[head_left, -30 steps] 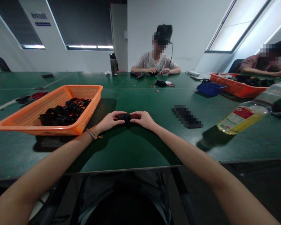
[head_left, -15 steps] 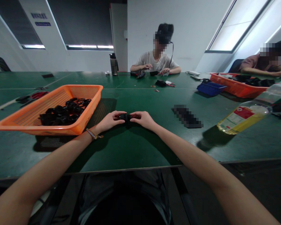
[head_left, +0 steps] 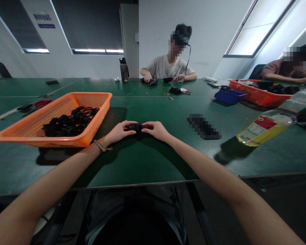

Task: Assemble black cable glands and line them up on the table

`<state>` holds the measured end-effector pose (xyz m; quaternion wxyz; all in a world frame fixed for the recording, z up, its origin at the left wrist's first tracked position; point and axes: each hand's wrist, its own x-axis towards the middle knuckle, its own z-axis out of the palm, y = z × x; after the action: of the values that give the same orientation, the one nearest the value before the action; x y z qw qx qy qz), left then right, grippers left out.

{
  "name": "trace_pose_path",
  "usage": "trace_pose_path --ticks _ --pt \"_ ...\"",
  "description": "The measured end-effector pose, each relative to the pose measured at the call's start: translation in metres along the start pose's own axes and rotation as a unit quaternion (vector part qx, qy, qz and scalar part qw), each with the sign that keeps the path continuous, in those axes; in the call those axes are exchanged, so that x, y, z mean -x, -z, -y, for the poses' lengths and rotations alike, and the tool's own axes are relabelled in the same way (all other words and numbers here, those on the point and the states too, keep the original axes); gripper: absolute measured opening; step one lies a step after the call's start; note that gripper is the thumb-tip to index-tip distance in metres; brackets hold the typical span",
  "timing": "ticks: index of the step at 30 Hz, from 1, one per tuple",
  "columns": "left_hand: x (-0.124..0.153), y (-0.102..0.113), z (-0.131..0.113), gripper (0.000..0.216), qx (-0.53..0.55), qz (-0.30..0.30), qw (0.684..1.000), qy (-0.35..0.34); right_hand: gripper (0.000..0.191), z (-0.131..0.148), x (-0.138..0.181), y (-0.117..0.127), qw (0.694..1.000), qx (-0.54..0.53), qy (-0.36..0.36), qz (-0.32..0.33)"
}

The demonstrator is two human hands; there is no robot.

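Between my two hands, just above the green table (head_left: 155,163), is a small black part (head_left: 136,128); its exact kind is too small to make out. My left hand (head_left: 121,131) pinches it from the left with thumb and fingers. From the other side, the thumb and fingertips of my right hand (head_left: 155,130) close on its right end. An orange perforated basket (head_left: 102,119) stands left of my left hand, with a heap of black parts (head_left: 68,122) inside.
To the right lie a blurred dark flat object (head_left: 204,127) and a tilted bottle of yellow liquid (head_left: 266,127). Farther back are a blue bin (head_left: 229,96), another orange basket (head_left: 260,95) and a dark flask (head_left: 123,70). A co-worker (head_left: 168,66) sits opposite, another person (head_left: 277,69) at right.
My hands and the black part stay almost still. The co-worker opposite has moved one hand outward, down onto a dark tool on the table.
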<state>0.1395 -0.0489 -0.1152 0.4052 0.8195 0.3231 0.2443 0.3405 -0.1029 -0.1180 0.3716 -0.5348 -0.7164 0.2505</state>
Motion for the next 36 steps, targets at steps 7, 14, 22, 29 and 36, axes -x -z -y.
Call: trace_pose_path --ticks 7,14,22,29,36 --pt "0.0002 0.0002 -0.0010 0.052 -0.009 0.001 1.000 0.000 0.023 0.0001 0.0000 -0.0004 1.000 0.002 0.002 -0.002" --pt "0.0010 0.0006 -0.0018 0.052 -0.009 0.003 1.000 0.001 0.032 -0.0019 0.0002 -0.0020 1.000 -0.012 0.015 -0.007" --pt "0.0009 0.0000 -0.0010 0.049 -0.008 0.003 1.000 -0.004 0.031 -0.0029 0.0022 -0.0032 0.999 -0.022 0.027 0.002" --pt "0.0003 0.0000 0.0004 0.050 0.000 0.004 1.000 -0.007 0.030 -0.0038 0.0006 -0.0040 1.000 -0.012 0.020 -0.003" --pt "-0.0001 0.0004 0.0025 0.049 0.005 0.004 1.000 -0.008 0.030 -0.0036 -0.0001 -0.0038 1.000 -0.003 0.019 -0.002"
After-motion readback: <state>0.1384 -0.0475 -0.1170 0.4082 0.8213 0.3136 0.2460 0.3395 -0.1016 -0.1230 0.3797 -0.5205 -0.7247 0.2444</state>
